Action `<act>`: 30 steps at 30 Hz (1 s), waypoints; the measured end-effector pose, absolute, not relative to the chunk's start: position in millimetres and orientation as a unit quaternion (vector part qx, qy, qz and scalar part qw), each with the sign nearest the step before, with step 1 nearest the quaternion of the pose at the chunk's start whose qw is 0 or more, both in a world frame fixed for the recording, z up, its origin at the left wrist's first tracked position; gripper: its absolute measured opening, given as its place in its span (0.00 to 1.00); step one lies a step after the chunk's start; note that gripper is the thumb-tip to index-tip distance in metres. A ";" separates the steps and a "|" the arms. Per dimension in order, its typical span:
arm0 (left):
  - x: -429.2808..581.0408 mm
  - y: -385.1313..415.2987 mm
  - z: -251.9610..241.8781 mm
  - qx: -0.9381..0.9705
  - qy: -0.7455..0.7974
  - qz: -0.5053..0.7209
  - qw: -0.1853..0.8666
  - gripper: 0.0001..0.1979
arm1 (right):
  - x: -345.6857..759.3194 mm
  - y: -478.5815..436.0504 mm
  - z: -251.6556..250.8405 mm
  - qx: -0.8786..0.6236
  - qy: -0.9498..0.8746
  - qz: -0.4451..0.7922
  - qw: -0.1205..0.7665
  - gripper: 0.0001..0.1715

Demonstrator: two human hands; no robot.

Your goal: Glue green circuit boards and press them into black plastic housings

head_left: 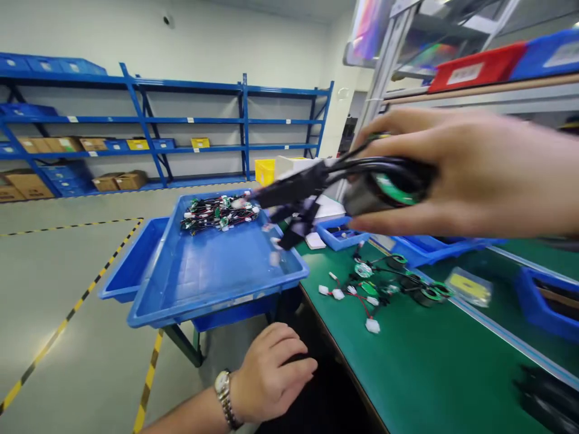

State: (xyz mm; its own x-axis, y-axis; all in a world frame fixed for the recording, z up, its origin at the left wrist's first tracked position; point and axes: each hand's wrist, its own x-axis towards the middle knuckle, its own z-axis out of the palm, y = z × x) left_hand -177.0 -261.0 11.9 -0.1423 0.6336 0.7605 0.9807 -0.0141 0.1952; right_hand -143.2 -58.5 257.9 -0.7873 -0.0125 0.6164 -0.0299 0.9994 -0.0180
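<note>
The right hand (456, 169), motion-blurred, is closed around a green-ringed coil (389, 187) and is held in the air above the bench's far side. Black cable leads (294, 193) extend from the coil toward a blue plastic tray (212, 271), reaching over its right rim. The grip appears to rely mainly on the fingers, so a wet or shifting hold could result in a dropped coil. The trailing leads could snag the wire harness pile (220, 213) in the tray or the small blue bin (339, 235) if swung low.

The left hand (271, 374) is curled at the near edge of the green bench mat (407, 361). Whether it grips anything cannot be determined, as a dark area beneath the fingers is unclear. Loose coil assemblies (371, 280) lie on the mat with white connectors (330, 291) close to its edge. A stray sweep of the leads or a knock from the left hand could push a connector off the bench.
</note>
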 end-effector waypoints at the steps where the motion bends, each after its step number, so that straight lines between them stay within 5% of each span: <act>1: -185.4 -269.7 12.5 -0.587 -0.672 -0.363 0.268 0.08 | -167.7 -74.4 263.5 0.120 -0.949 0.012 0.290 0.40; 3: -200.4 -282.5 11.1 -0.555 -0.687 -0.357 0.305 0.10 | -216.8 -99.9 248.1 0.252 -0.933 0.047 0.253 0.30; 11: -236.0 -290.6 -5.2 -0.576 -0.659 -0.332 0.351 0.10 | -313.8 -117.6 85.7 0.344 -0.938 -0.002 -0.054 0.29; 20: -257.4 -282.4 -9.3 -0.579 -0.641 -0.331 0.381 0.12 | -311.9 -103.8 93.0 0.303 -0.932 0.005 -0.199 0.35; 23: -258.5 -281.2 -12.1 -0.584 -0.639 -0.325 0.380 0.12 | -306.7 -98.7 104.3 0.297 -0.933 0.052 -0.195 0.36; 30: -255.0 -288.9 -18.0 -0.585 -0.672 -0.283 0.355 0.14 | -228.5 -54.0 134.8 0.244 -0.965 0.094 0.035 0.19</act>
State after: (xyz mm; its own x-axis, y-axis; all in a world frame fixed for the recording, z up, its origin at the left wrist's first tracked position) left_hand -255.0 -288.9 -18.0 -0.0637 0.5857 0.8080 0.9871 0.1561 -0.0353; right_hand -228.5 -54.0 134.8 -0.8783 -0.4644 0.1135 -0.4776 0.8631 -0.1643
